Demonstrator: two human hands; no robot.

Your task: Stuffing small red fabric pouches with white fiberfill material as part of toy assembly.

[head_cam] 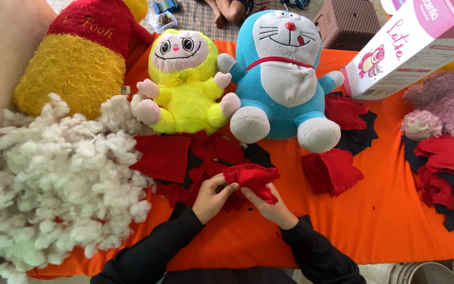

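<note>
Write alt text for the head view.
Two hands, left hand and right hand, hold a red cloth piece over an orange table cover. White stuffing lies left; a yellow plush and blue plush sit behind.

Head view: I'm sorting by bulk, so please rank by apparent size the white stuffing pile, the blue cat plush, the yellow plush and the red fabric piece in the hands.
1. White stuffing pile, nearer the camera
2. Blue cat plush
3. Yellow plush
4. Red fabric piece, held by both hands

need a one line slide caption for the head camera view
Both hands, left hand and right hand, hold a red cloth piece over an orange tablecloth, beside white stuffing.
</note>
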